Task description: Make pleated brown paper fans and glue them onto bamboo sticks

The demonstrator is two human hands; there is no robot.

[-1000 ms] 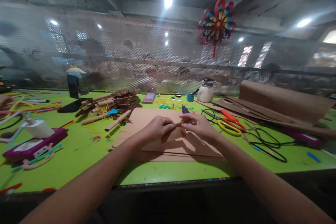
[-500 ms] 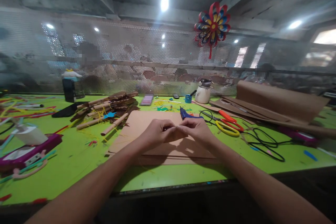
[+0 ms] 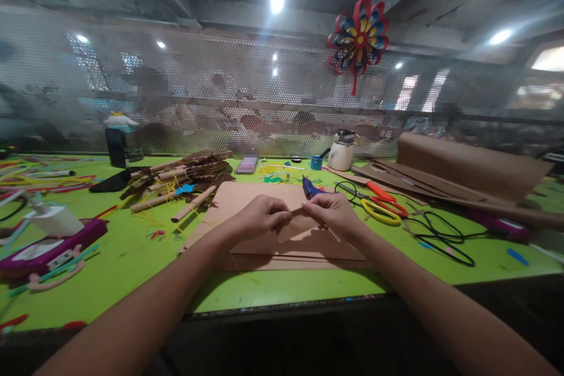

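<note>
My left hand (image 3: 267, 215) and my right hand (image 3: 332, 211) meet over a stack of brown paper sheets (image 3: 251, 192). Between them is a small piece of brown paper (image 3: 297, 226), its upper edge pinched by the fingers of both hands. Its lower part blends into the sheets below, so its full outline is hard to make out. Just behind my right hand lies a blue glue gun (image 3: 312, 188), partly hidden by that hand. To the right are scissors with orange handles (image 3: 388, 198) and yellow handles (image 3: 379, 211).
Rolled brown paper sticks (image 3: 194, 204) are heaped at left, near a black phone-like slab (image 3: 112, 181). A purple power strip (image 3: 57, 247) holds a white plug. At right are a black cord (image 3: 445, 241) and large brown paper sheets (image 3: 467, 167). A white jar (image 3: 341, 151) stands at the back.
My hands have moved slightly apart, and the brown paper piece between them now shows more of its surface. The view has shifted a little.
</note>
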